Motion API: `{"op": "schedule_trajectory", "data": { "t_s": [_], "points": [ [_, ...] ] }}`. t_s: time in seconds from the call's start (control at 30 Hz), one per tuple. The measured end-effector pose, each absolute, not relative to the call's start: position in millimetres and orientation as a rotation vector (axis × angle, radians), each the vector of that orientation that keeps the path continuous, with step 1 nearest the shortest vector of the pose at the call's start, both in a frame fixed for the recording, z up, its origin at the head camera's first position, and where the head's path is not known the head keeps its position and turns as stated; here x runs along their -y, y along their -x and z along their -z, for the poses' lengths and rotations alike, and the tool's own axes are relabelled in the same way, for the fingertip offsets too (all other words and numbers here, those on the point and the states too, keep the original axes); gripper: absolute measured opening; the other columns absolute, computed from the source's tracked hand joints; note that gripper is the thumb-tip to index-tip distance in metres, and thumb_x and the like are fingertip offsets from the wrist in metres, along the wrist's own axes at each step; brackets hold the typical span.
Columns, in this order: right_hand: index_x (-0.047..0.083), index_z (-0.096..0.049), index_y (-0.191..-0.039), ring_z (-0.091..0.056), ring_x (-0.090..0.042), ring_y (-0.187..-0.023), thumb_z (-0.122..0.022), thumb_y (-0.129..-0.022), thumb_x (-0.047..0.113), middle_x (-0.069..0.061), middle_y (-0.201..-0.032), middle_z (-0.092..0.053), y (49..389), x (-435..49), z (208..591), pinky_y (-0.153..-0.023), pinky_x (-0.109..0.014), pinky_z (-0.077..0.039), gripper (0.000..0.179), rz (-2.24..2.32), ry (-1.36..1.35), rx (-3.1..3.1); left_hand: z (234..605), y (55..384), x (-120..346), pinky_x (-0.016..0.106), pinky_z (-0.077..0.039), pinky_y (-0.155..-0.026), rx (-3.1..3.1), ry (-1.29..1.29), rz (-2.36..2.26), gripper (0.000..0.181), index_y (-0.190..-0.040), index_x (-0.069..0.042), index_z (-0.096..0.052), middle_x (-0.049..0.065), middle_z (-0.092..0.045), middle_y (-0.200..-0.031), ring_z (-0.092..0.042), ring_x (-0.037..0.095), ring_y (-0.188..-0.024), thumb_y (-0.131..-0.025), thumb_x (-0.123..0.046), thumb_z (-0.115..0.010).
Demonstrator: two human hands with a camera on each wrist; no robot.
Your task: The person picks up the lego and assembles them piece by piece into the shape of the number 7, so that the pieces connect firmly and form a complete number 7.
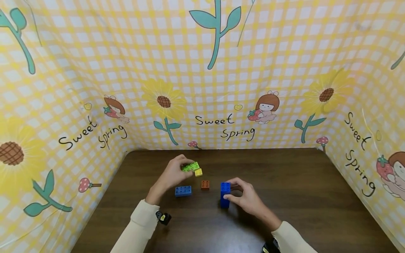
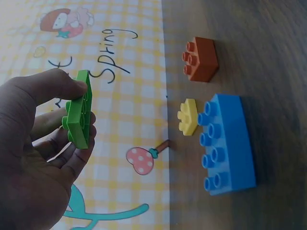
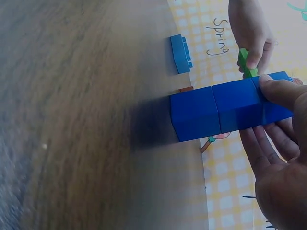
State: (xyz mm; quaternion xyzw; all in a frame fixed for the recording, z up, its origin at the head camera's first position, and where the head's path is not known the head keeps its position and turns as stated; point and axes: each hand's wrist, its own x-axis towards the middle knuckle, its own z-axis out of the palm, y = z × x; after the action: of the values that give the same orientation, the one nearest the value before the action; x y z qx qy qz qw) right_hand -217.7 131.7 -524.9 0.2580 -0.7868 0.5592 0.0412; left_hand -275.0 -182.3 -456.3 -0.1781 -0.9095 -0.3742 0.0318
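Observation:
My left hand point(image 1: 173, 171) pinches a thin bright green building brick point(image 1: 191, 166) between thumb and fingers, raised above the table; the left wrist view shows the green brick point(image 2: 79, 111) tilted on edge with its hollow underside partly visible. A small yellow brick point(image 1: 198, 172) lies just beyond it. With my right hand point(image 1: 249, 199) I grip a tall stack of dark blue bricks point(image 1: 225, 199), studs up, thumb on the near side and fingers behind. Three blue blocks point(image 3: 194, 115) show joined in the right wrist view, the lowest casting a shadow on the table.
Between the hands lie a reddish-brown brick point(image 1: 205, 185) and a lighter blue long brick point(image 1: 183, 191), both studs up on the dark wooden table point(image 1: 284, 175). A yellow checked cloth point(image 1: 202, 80) with printed flowers stands around the back and sides.

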Motion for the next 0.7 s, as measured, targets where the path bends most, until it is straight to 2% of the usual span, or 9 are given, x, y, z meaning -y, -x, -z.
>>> {"op": "schedule_trajectory", "data": {
  "t_s": [0.37, 0.7],
  "points": [
    [0.005, -0.068, -0.123, -0.075, -0.027, -0.104, -0.087, -0.089, 0.009, -0.013, -0.115, -0.076, 221.4, -131.5, 523.4, -0.095, -0.052, -0.06, 0.038, -1.715, -0.792, 2.403, 438.2, 265.4, 165.5, 0.03, -0.052, -0.081, 2.775, 0.681, 1.153, 0.035, -0.126, -0.007, -0.077, 0.0, -0.062, -0.103, -0.058, 0.016, -0.09, -0.092, -0.01, -0.082],
    [0.004, -0.069, -0.123, -0.075, -0.033, -0.105, -0.086, -0.09, 0.011, -0.014, -0.114, -0.076, 225.9, -132.2, 523.9, -0.096, -0.049, -0.061, 0.037, -1.712, -0.775, 2.424, 418.1, 252.2, 141.0, 0.026, -0.046, -0.073, 2.778, 0.862, 1.109, 0.033, -0.124, -0.011, -0.078, -0.001, -0.062, -0.104, -0.053, 0.016, -0.088, -0.091, -0.012, -0.08]
  ]
}}
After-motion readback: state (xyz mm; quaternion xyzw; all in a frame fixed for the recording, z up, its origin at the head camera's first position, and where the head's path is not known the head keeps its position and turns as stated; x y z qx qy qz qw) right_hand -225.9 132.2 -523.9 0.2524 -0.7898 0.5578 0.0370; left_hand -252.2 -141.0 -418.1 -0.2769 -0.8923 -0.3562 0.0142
